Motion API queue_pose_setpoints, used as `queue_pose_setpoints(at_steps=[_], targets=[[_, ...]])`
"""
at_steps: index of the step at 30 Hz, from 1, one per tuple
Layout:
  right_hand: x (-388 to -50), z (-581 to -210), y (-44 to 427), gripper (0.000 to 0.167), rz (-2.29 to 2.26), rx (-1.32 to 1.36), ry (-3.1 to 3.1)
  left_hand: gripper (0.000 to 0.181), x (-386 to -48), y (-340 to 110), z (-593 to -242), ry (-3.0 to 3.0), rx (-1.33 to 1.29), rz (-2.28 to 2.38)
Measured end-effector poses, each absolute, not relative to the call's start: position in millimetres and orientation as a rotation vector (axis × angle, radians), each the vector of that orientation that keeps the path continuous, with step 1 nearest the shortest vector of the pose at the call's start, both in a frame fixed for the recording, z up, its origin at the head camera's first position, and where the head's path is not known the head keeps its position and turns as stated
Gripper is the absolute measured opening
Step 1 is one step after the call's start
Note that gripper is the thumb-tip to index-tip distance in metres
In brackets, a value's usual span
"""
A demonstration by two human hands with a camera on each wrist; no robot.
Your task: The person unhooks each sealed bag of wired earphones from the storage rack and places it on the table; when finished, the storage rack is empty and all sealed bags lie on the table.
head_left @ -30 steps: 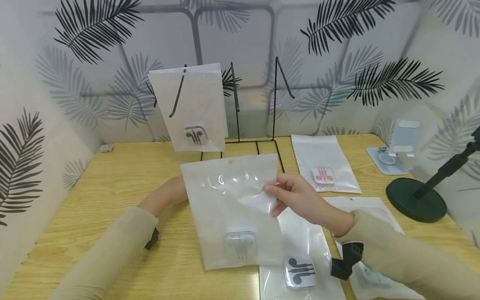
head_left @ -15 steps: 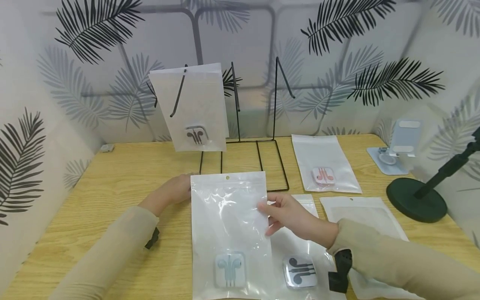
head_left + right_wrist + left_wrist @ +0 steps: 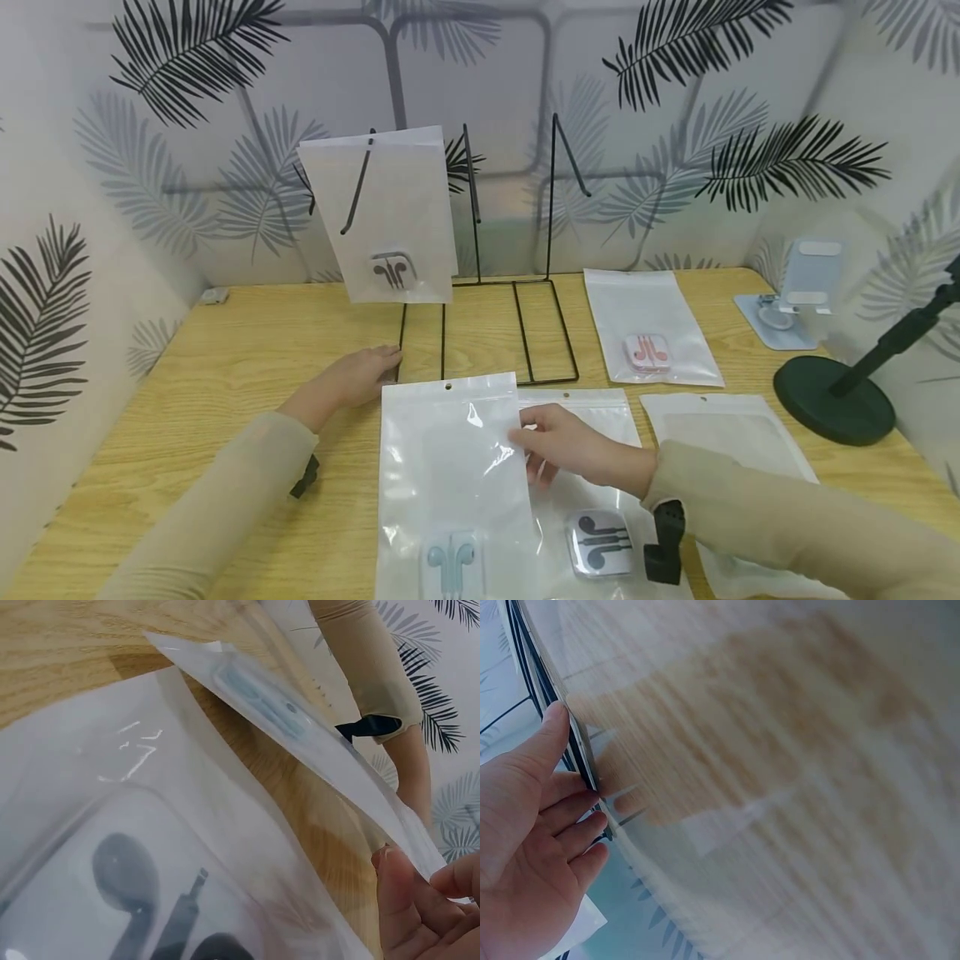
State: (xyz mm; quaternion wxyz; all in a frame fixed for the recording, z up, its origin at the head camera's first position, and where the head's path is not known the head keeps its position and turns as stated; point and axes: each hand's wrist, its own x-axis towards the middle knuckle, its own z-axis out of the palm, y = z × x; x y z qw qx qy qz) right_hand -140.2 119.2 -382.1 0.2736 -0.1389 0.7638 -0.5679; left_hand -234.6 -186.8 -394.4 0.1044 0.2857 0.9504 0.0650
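My right hand (image 3: 573, 443) pinches the right edge of a white pouch (image 3: 453, 467) with pale blue earphones in a case low on its front. That pouch tilts up off the wood in the right wrist view, where the thumb and fingers (image 3: 427, 907) hold its edge. It overlaps a second pouch (image 3: 592, 487) with dark earphones. At the left side of the black wire rack's base (image 3: 444, 350), my left hand (image 3: 352, 379) holds the wire. In the left wrist view the left hand (image 3: 547, 817) has thumb and bent fingers at the dark bar.
A white pouch (image 3: 420, 200) with dark earphones hangs on the rack's left hook. A pouch with pink earphones (image 3: 645, 317) lies behind right, with another pouch (image 3: 735, 450) nearer. Farther right stand a blue phone stand (image 3: 806, 283) and a dark round lamp base (image 3: 834, 400).
My right hand has brought the blue-earphone pouch down and nearer the front, and it has turned upright to the head view. The left hand has hardly moved at the rack base.
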Motion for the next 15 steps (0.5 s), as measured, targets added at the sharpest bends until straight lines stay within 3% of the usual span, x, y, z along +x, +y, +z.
queue_pose_setpoints(at_steps=[6,15], targets=[[-141.6,-391.1,114.0,0.023,-1.469,-0.361,2.047,0.063,-234.7,-186.3,-393.6,2.775,0.801,0.256],[-145.5,-401.1,103.0,0.015,-1.459,-0.341,1.957,0.064,-232.9,-185.6,-392.7,2.781,0.792,0.248]])
